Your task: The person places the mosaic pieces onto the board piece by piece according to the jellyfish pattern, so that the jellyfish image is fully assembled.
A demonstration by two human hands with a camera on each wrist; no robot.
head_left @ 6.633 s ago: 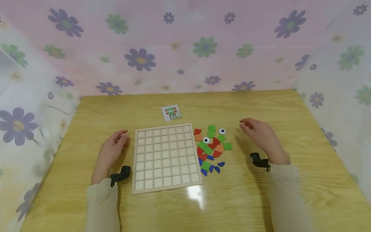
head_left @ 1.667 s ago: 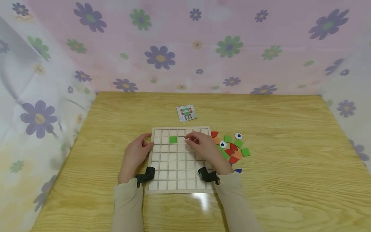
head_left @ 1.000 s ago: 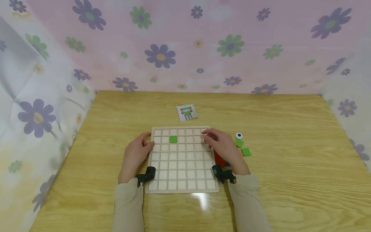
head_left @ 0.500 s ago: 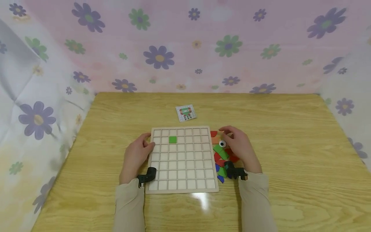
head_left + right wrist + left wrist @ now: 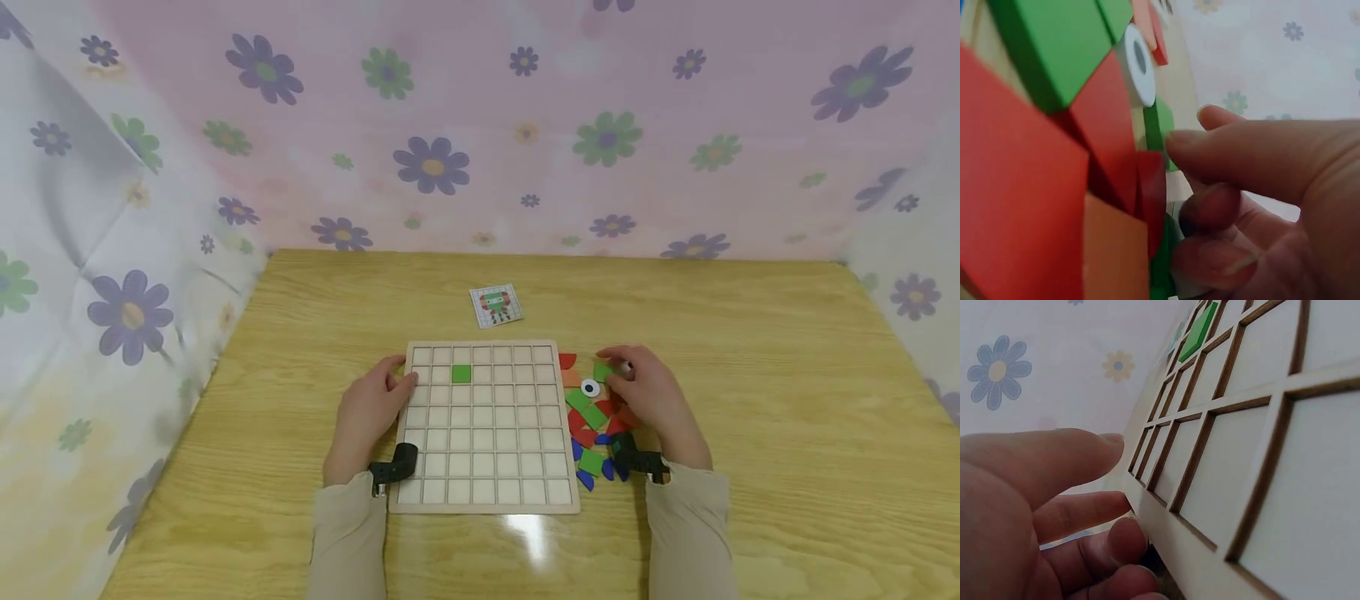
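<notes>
A green tile (image 5: 602,372) lies on the table among the loose pieces right of the board, at the right hand (image 5: 651,396). Thumb and forefinger are at its sides; whether they pinch it, I cannot tell. The board (image 5: 482,440) is a grid of square cells, with one green square (image 5: 461,373) in the second row from the far side, third cell from the left. The left hand (image 5: 367,417) is at the board's left rim, thumb and fingers apart, a fingertip against the edge. Red, blue, orange and green pieces crowd beside the right rim, with an eye disc (image 5: 591,388) among them. A card (image 5: 497,306) lies beyond the far rim. Broad tabletop (image 5: 810,400) stretches right of the right hand; a narrower strip lies near.
</notes>
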